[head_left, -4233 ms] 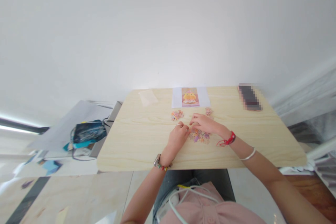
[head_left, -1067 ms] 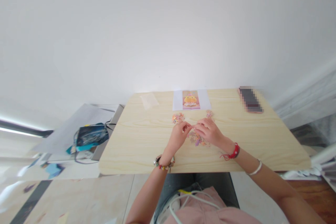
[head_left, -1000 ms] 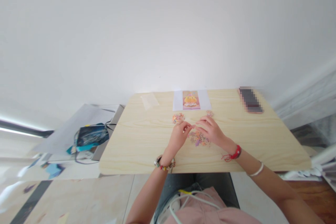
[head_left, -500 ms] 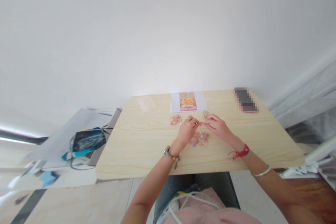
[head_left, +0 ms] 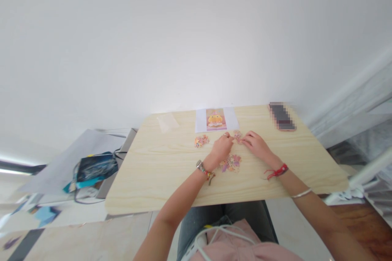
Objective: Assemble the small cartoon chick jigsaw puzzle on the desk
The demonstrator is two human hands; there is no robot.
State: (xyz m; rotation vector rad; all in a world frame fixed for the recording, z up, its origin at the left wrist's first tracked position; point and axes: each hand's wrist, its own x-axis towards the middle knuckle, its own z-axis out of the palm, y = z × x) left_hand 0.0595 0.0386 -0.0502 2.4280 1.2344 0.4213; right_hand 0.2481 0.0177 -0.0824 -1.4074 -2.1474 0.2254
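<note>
My left hand (head_left: 223, 147) is closed, its thumb and fingertips pinched together at the near-left side of a small pile of pinkish puzzle pieces (head_left: 237, 135). Whatever is in that pinch is too small to make out. Across from it, my right hand (head_left: 257, 144) pinches what looks like a small pink puzzle piece at the pile's right edge. A larger heap of pink, purple and orange puzzle pieces (head_left: 233, 163) lies nearer to me, below both hands. Orange and pink puzzle pieces (head_left: 201, 141) form another group left of my left hand.
Behind the piles lies a white sheet with a printed picture of a yellow-orange figure (head_left: 216, 120). A clear plastic bag (head_left: 168, 122) rests at the back left of the wooden table (head_left: 153, 175). A phone (head_left: 282, 117) lies at the back right, and a dark bag (head_left: 97, 167) sits left of the table.
My hands have drawn slightly apart and moved away from me, up to the small pile. Earlier their fingertips met around a pink piece. The whole view has shifted a little.
</note>
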